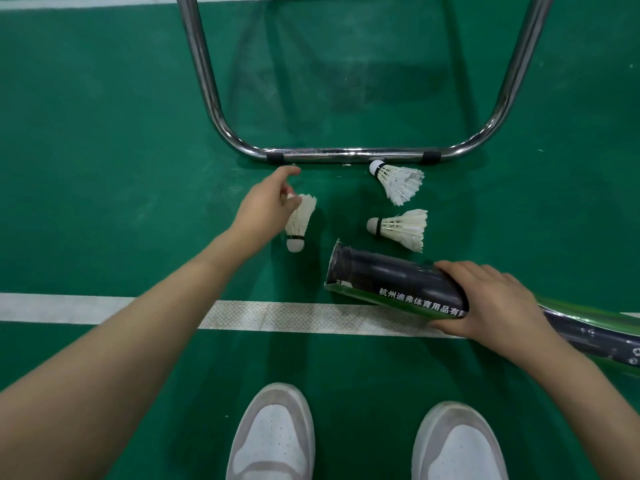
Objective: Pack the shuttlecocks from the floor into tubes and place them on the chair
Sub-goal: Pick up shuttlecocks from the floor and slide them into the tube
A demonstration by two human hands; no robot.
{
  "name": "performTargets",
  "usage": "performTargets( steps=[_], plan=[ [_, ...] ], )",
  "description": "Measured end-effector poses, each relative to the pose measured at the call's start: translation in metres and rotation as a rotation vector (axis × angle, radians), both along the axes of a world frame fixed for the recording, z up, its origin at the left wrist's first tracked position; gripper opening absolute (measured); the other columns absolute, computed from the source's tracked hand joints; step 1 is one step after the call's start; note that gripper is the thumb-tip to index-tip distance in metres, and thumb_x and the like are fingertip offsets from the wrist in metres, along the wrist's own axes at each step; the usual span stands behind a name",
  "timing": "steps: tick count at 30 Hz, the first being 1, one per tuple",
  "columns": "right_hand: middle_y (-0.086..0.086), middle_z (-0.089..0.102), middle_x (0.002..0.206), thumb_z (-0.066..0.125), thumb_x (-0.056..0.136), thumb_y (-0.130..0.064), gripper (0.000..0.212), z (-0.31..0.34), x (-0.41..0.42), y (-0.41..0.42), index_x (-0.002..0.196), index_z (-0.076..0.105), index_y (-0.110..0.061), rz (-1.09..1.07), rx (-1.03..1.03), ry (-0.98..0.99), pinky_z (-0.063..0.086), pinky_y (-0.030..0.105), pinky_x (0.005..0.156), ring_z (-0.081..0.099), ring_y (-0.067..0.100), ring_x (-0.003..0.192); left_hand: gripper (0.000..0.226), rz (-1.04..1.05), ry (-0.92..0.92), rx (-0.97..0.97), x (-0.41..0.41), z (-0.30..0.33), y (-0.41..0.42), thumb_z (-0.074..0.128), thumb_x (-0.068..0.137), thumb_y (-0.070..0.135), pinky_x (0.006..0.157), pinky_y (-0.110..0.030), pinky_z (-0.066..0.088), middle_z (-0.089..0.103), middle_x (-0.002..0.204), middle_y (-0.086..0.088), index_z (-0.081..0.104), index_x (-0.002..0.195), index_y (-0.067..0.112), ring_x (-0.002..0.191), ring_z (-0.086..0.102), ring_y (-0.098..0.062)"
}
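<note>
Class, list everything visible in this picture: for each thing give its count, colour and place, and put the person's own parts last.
shuttlecocks: three, white; one pinched by the left hand, one at the chair frame, one beside the tube mouth
tube: one, black and green, held tilted
chair frame: one, chrome, on the floor ahead
floor: green, with a white line
shoes: two, white and grey, bottom
left hand: holds a shuttlecock
right hand: grips the tube

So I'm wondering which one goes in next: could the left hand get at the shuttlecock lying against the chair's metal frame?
Probably yes. The left hand grips another shuttlecock now, but bare floor leads across to the far shuttlecock.
</note>
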State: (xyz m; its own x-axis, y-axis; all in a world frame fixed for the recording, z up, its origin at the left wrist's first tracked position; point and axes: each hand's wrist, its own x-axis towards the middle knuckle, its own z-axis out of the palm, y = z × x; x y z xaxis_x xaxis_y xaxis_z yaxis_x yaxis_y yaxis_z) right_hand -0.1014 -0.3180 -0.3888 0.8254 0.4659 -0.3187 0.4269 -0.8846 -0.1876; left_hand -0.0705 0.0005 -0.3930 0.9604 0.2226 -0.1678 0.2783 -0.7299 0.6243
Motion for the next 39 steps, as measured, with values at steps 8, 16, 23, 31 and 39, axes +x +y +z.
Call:
performTargets(
  steps=[8, 16, 23, 31, 39],
  plan=[
    [-0.008, 0.057, 0.117, 0.074, 0.058, -0.058, 0.084, 0.0, -0.001, 0.001, 0.13, 0.045, -0.027, -0.013, 0.004, -0.017, 0.039, 0.035, 0.084, 0.053, 0.02, 0.104, 0.037, 0.198, -0.077, -0.304, -0.039, -0.011, -0.013, 0.061, 0.091, 0.012, 0.077, -0.024, 0.044, 0.06, 0.076, 0.004, 0.053, 0.127, 0.018, 0.072, 0.053, -0.006],
    [-0.006, 0.06, 0.113, 0.077, 0.055, -0.056, 0.083, -0.002, -0.003, 0.001, 0.128, 0.049, -0.025, -0.008, 0.004, -0.057, 0.039, 0.033, 0.078, 0.055, 0.021, 0.099, 0.025, 0.416, -0.082, -0.607, -0.08, -0.017, -0.029, 0.054, 0.095, 0.011, 0.073, -0.022, 0.042, 0.059, 0.078, 0.0, 0.056, 0.117, 0.023, 0.072, 0.052, -0.01],
    [-0.005, 0.062, 0.108, 0.081, 0.052, -0.051, 0.082, -0.004, -0.006, 0.0, 0.123, 0.053, -0.023, 0.0, 0.017, -0.094, 0.039, 0.034, 0.074, 0.057, 0.023, 0.093, 0.032, 0.276, 0.019, -0.799, -0.094, -0.008, -0.064, 0.053, 0.095, 0.007, 0.076, -0.016, 0.047, 0.063, 0.077, 0.004, 0.049, 0.121, 0.026, 0.072, 0.058, -0.001],
    [-0.002, 0.063, 0.104, 0.083, 0.049, -0.049, 0.081, -0.007, -0.008, 0.0, 0.119, 0.055, -0.021, 0.019, 0.032, -0.126, 0.043, 0.036, 0.072, 0.058, 0.026, 0.09, 0.064, 0.185, 0.064, -0.753, -0.094, -0.007, -0.072, 0.072, 0.081, 0.01, 0.072, -0.014, 0.044, 0.061, 0.077, -0.002, 0.037, 0.132, 0.026, 0.065, 0.052, -0.003],
    [-0.003, 0.064, 0.102, 0.082, 0.047, -0.052, 0.08, -0.011, -0.007, -0.001, 0.117, 0.057, -0.021, 0.021, 0.024, -0.173, 0.042, 0.033, 0.068, 0.06, 0.025, 0.087, 0.074, 0.184, 0.114, -0.79, -0.086, -0.012, -0.073, 0.073, 0.08, 0.005, 0.094, -0.047, 0.046, 0.06, 0.096, -0.038, 0.035, 0.138, 0.03, 0.082, 0.055, -0.027]
  ],
)
